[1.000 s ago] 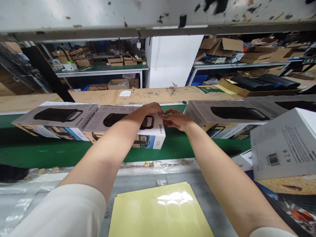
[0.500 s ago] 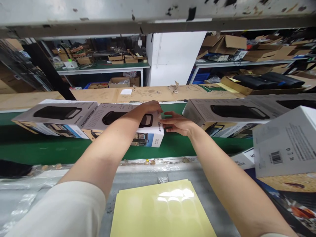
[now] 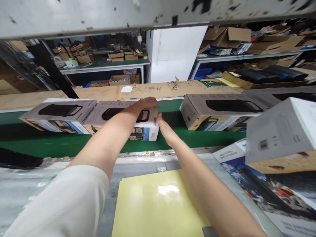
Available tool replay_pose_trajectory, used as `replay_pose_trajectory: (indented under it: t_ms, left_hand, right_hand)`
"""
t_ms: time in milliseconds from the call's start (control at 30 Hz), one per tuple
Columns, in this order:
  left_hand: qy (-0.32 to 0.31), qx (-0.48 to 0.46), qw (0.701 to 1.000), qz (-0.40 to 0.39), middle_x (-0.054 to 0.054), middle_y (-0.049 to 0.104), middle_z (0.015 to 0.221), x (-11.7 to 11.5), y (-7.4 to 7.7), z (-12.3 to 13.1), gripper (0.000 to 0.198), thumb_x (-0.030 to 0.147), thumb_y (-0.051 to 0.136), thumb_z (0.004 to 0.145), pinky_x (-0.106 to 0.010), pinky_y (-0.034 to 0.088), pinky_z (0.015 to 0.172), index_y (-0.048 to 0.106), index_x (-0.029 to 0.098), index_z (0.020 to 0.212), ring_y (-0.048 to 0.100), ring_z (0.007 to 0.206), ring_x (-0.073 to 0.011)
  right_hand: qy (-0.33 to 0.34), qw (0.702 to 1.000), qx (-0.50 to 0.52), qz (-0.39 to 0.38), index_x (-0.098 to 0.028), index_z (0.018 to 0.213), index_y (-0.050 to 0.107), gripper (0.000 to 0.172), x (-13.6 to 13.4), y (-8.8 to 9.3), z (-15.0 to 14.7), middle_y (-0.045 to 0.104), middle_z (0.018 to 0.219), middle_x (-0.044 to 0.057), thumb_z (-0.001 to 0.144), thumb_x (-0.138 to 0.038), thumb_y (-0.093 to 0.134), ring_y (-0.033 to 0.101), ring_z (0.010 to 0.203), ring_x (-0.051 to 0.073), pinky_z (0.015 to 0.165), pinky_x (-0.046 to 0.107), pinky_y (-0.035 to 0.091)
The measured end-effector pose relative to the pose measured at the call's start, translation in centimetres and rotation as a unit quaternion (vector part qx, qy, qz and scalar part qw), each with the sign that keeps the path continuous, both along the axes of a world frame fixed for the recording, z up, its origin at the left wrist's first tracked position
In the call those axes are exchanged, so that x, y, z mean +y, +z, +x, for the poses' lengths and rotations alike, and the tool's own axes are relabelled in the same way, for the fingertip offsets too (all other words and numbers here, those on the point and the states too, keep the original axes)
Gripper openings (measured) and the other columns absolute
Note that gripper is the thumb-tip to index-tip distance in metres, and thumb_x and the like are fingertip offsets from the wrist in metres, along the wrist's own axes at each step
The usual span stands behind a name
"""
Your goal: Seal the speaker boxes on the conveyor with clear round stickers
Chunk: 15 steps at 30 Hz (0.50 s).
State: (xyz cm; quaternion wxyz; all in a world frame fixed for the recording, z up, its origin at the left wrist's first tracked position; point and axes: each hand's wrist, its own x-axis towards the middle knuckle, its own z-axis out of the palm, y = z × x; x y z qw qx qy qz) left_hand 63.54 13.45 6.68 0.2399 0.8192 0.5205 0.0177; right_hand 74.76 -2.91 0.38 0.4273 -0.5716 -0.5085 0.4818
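The carton (image 3: 145, 117) lies picture-side up on the green surface (image 3: 128, 147). The left hand (image 3: 150, 102) bends over its one o'clock corner and the right hand (image 3: 165, 129) lies against its three o'clock end, probably steadying it; whether either grips, I cannot tell. A second carton (image 3: 61, 112) abuts at nine o'clock, likely keeping the row aligned; yellow sheets (image 3: 153, 204) lie at six.

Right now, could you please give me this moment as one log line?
second box: on green surface, beside leftmost box | left hand: at its far right corner | right hand: at its right end
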Motion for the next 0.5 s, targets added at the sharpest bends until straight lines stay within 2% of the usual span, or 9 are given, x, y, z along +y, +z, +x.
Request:
replay_pose_trajectory:
  t_ms: [67, 133, 200, 267, 333, 400, 433, 500]
  left_hand:
    - [0.000, 0.007, 1.000, 0.025, -0.007, 0.058, 0.152, -1.0, -0.1, -0.4, 0.057, 0.051, 0.066, 0.085, -0.044, 0.038, 0.118, 0.063, 0.030, 0.137, 0.052, 0.140, -0.0338]
    - [0.001, 0.007, 0.998, 0.057, -0.004, 0.048, 0.162, -2.2, -0.3, -0.5, 0.068, 0.049, 0.071, 0.082, -0.051, 0.022, 0.127, 0.055, 0.036, 0.147, 0.036, 0.153, -0.0349]
    - [0.010, 0.005, 0.995, 0.097, -0.003, 0.034, 0.171, -3.7, -0.4, -0.4, 0.077, 0.041, 0.073, 0.082, -0.055, 0.010, 0.130, 0.046, 0.039, 0.154, 0.018, 0.161, -0.0336]
    - [0.055, -0.030, 0.986, 0.156, -0.003, 0.024, 0.174, -5.1, 0.1, -0.4, 0.073, 0.031, 0.061, 0.092, -0.055, 0.004, 0.130, 0.036, 0.036, 0.160, 0.010, 0.163, -0.0292]
    - [0.141, -0.110, 0.958, 0.224, -0.007, 0.025, 0.174, -6.5, 1.4, -0.8, 0.062, 0.024, 0.042, 0.102, -0.050, 0.009, 0.131, 0.032, 0.029, 0.163, 0.014, 0.163, -0.0245]
    - [0.201, -0.185, 0.926, 0.261, -0.011, 0.036, 0.169, -8.9, 3.3, -1.8, 0.055, 0.020, 0.027, 0.106, -0.042, 0.023, 0.129, 0.035, 0.022, 0.161, 0.029, 0.158, -0.0206]
    - [0.205, -0.206, 0.919, 0.265, -0.011, 0.045, 0.163, -10.7, 4.3, -2.5, 0.053, 0.021, 0.024, 0.107, -0.037, 0.031, 0.125, 0.040, 0.022, 0.158, 0.038, 0.153, -0.0186]
    - [0.150, -0.204, 0.936, 0.244, -0.007, 0.061, 0.149, -16.0, 5.9, -4.3, 0.049, 0.027, 0.025, 0.108, -0.030, 0.042, 0.118, 0.050, 0.025, 0.150, 0.054, 0.140, -0.0155]
  right_hand:
    - [0.017, 0.999, 0.002, -0.045, -0.023, 0.139, 0.067, 0.071, -2.5, 0.0, 1.1, 0.060, 0.152, 0.012, 0.095, -0.076, 0.048, 0.047, 0.149, 0.032, 0.125, 0.055, 0.031]
    - [0.026, 0.998, -0.025, -0.050, -0.021, 0.135, 0.069, 0.066, -6.1, -0.6, 2.4, 0.059, 0.153, 0.014, 0.089, -0.068, 0.066, 0.050, 0.147, 0.034, 0.124, 0.055, 0.034]
    - [0.017, 0.997, -0.078, -0.010, -0.024, 0.136, 0.068, 0.062, -10.7, -1.8, 3.7, 0.057, 0.154, 0.014, 0.085, -0.057, 0.075, 0.050, 0.147, 0.035, 0.123, 0.056, 0.037]
    - [0.009, 0.987, -0.149, 0.060, -0.027, 0.134, 0.070, 0.053, -15.8, -3.6, 4.7, 0.063, 0.149, 0.012, 0.089, -0.054, 0.069, 0.054, 0.143, 0.037, 0.121, 0.060, 0.040]
    - [0.017, 0.968, -0.214, 0.130, -0.028, 0.131, 0.072, 0.045, -20.7, -5.7, 5.4, 0.065, 0.146, 0.011, 0.094, -0.052, 0.064, 0.054, 0.143, 0.037, 0.118, 0.061, 0.045]
    - [0.015, 0.943, -0.271, 0.193, -0.028, 0.131, 0.072, 0.039, -24.6, -7.7, 5.9, 0.065, 0.145, 0.011, 0.098, -0.046, 0.059, 0.053, 0.144, 0.037, 0.115, 0.059, 0.051]
    - [0.011, 0.930, -0.294, 0.221, -0.028, 0.130, 0.072, 0.037, -26.1, -8.6, 6.0, 0.066, 0.145, 0.011, 0.100, -0.044, 0.058, 0.054, 0.143, 0.037, 0.113, 0.060, 0.052]
    - [0.001, 0.907, -0.329, 0.262, -0.027, 0.129, 0.072, 0.034, -27.9, -9.9, 5.9, 0.066, 0.145, 0.012, 0.101, -0.040, 0.056, 0.055, 0.142, 0.037, 0.112, 0.062, 0.052]
